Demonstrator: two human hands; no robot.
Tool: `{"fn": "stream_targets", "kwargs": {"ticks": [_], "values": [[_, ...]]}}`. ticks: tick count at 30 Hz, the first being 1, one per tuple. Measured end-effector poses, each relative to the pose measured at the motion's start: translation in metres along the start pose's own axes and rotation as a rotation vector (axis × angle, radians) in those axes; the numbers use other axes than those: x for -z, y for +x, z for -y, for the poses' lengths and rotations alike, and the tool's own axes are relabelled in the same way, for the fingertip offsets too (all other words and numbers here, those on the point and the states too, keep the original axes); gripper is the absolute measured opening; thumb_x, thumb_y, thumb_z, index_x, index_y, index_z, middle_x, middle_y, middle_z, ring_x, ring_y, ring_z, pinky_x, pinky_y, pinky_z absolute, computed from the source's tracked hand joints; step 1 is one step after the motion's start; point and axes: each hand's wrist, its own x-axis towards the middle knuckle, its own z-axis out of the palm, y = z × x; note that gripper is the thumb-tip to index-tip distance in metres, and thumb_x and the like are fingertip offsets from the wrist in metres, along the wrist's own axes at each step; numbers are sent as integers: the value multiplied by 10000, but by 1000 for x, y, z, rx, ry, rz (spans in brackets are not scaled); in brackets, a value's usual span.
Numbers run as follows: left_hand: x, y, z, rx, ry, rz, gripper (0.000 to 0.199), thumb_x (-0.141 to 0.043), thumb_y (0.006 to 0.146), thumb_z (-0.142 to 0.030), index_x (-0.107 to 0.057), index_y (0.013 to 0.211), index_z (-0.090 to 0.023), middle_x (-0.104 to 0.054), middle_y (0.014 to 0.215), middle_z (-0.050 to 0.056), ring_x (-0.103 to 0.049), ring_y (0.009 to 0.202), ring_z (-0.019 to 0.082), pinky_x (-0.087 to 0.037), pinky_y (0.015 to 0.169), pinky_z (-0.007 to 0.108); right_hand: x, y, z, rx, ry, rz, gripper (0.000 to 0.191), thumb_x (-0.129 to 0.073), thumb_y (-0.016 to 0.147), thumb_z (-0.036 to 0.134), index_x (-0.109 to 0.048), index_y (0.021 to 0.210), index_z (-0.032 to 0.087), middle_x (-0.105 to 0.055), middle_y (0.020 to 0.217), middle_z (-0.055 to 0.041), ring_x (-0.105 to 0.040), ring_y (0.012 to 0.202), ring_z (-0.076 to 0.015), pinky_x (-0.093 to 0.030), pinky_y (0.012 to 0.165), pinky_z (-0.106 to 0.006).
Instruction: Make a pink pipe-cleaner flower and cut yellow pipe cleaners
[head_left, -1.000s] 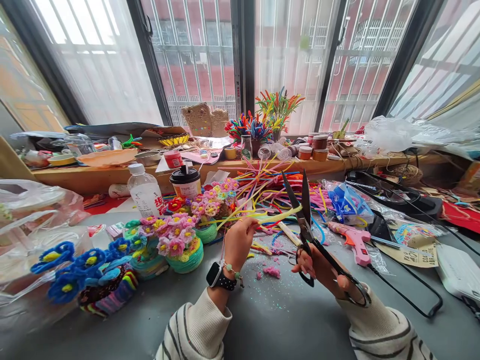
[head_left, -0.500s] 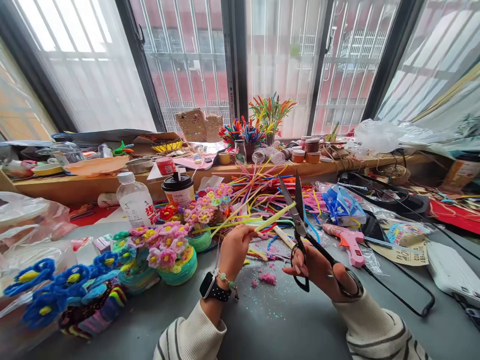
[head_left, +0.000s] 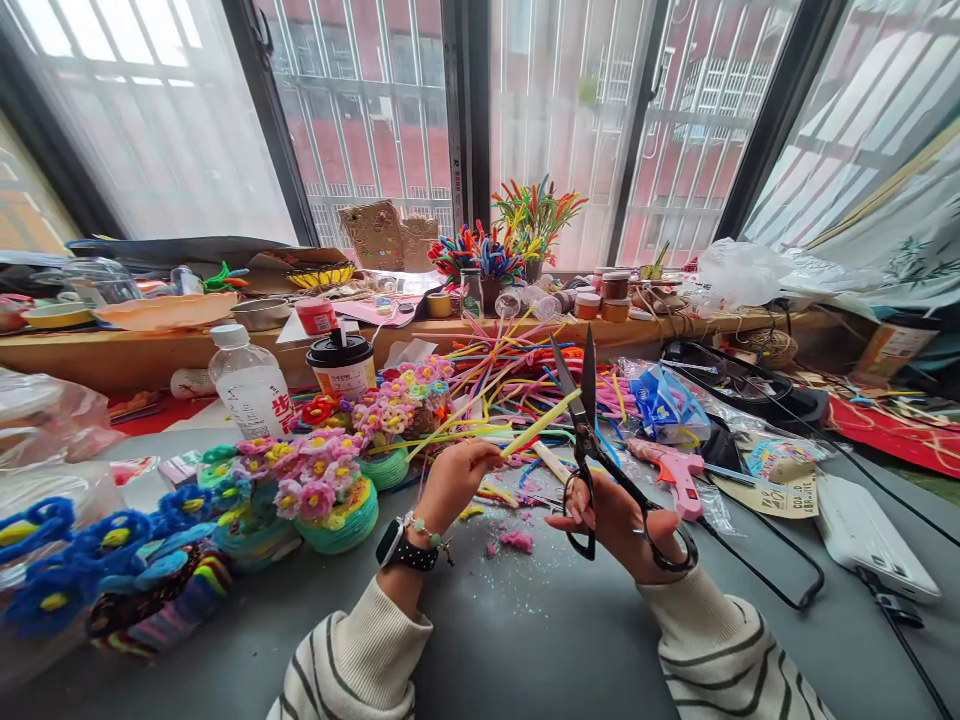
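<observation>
My left hand (head_left: pixel 459 487) pinches a pale yellow-green pipe cleaner (head_left: pixel 541 424), which slants up and to the right. Its far tip reaches the open blades of the black scissors (head_left: pixel 587 430). My right hand (head_left: pixel 611 520) has its fingers and thumb through the scissor handles, blades pointing up and away from me. Pink fuzz scraps (head_left: pixel 517 541) and glitter lie on the grey table (head_left: pixel 525 650) between my wrists. Beyond my hands is a heap of coloured pipe cleaners (head_left: pixel 517 375).
Pink fuzzy flowers (head_left: pixel 322 475) and blue ones (head_left: pixel 112 540) stand at left, near a water bottle (head_left: pixel 251 385) and lidded cup (head_left: pixel 341 368). At right lie a pink glue gun (head_left: pixel 675 475) with its cable and a white power bank (head_left: pixel 874 535). A cluttered wooden ledge (head_left: pixel 405 338) runs behind.
The view has shifted slightly, so most things appear a little farther left. My hands keep the same hold on the pipe cleaner and scissors; the blades remain spread.
</observation>
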Motion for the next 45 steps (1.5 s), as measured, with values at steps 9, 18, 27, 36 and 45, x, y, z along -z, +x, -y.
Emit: {"fn": "stream_targets", "kwargs": {"ticks": [9, 18, 27, 36, 45], "values": [[-2, -2, -3, -51, -3, -29, 160, -454, 742, -211, -608, 726, -171, -613, 703, 17, -541, 666, 122, -388, 622, 211, 3, -2, -1, 49, 46, 18, 565, -528, 503, 677, -515, 804, 198, -353, 704, 2, -361, 638, -127, -354, 824, -451], [-3, -2, -6, -35, -17, -4, 161, -453, 730, -165, -612, 708, -173, -619, 698, 14, -543, 648, 118, -387, 607, 214, 5, -3, -4, 55, 5, 16, 517, -533, 525, 654, -506, 786, 209, -336, 654, 15, -335, 598, -123, -358, 799, -436], [-6, -1, -4, -42, -106, 42, 163, -449, 733, -169, -610, 709, -162, -635, 692, 21, -564, 666, 120, -405, 617, 206, 4, -4, -1, 63, -32, 24, 461, -495, 591, 611, -511, 796, 198, -420, 717, -27, -422, 703, -168, -378, 764, -403], [-8, -2, -4, 18, -52, 29, 189, -431, 728, -150, -614, 684, -163, -627, 674, 12, -542, 591, 106, -389, 559, 202, -1, -2, -2, 39, -15, -64, 419, -527, 616, 556, -503, 773, 169, -396, 584, 32, -408, 449, -86, -401, 510, -287], [-6, -1, -4, 49, -65, 19, 172, -434, 731, -181, -599, 690, -156, -625, 663, 17, -539, 568, 104, -388, 530, 191, 2, -5, -3, 24, -68, -69, 350, -567, 628, 489, -485, 708, 159, -392, 505, 61, -404, 361, -60, -456, 463, -274]]}}
